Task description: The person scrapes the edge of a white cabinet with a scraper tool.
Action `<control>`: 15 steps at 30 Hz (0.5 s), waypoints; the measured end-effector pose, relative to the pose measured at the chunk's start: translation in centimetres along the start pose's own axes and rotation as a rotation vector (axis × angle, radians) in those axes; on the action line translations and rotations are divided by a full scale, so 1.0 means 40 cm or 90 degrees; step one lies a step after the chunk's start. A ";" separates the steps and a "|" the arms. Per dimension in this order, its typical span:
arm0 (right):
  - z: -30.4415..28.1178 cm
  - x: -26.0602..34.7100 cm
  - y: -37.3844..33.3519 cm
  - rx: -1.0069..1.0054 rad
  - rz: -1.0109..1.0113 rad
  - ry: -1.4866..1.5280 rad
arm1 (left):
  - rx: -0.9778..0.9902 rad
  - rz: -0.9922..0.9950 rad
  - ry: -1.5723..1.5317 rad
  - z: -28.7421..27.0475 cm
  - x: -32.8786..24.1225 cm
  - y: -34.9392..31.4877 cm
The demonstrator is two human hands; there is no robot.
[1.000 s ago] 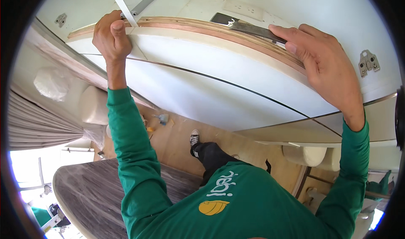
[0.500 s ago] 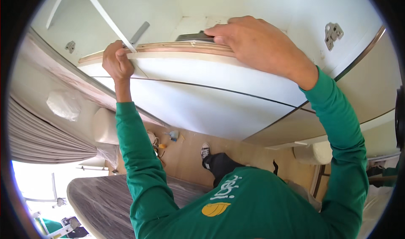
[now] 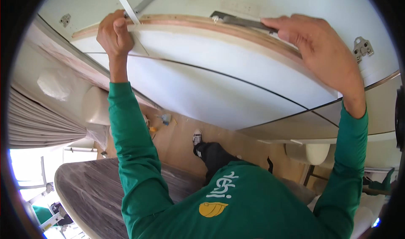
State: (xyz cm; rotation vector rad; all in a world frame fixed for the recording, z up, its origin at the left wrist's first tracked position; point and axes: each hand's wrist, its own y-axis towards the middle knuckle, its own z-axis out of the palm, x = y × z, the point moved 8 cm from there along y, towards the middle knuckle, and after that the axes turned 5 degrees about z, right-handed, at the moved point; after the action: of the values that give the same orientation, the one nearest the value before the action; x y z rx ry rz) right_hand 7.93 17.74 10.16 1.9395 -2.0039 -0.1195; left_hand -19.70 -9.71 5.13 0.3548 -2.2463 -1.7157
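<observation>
Over on the left, the left hand [image 3: 114,38] curls over the layered, raw-wood edge [image 3: 181,22], thumb up, beside a thin white strip [image 3: 125,4]. Pale lettering and a yellow helmet decorate the green shirt [image 3: 261,201]. Along the edge, a flat dark tool [image 3: 247,23] sits gripped in the right hand [image 3: 324,51]; both have slid rightward since half a second ago.

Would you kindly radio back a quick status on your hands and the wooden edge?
Left hand on the wooden edge. Right hand gripping a dark flat tool along it. White strip crossing the edge close beside left hand.
</observation>
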 end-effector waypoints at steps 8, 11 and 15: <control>0.008 0.017 0.013 0.050 -0.039 0.028 | 0.052 -0.055 0.073 0.012 0.056 -0.027; 0.011 0.035 0.020 0.062 -0.029 0.007 | 0.047 -0.058 0.059 0.012 0.055 -0.032; 0.003 0.115 0.031 0.115 0.013 -0.008 | 0.030 -0.064 0.051 0.011 0.038 -0.036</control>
State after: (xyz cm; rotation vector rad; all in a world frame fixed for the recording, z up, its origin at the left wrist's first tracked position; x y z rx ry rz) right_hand 6.68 13.26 11.28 2.0300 -2.1066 0.0566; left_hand -21.24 -10.24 3.73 0.5468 -2.2503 -1.6673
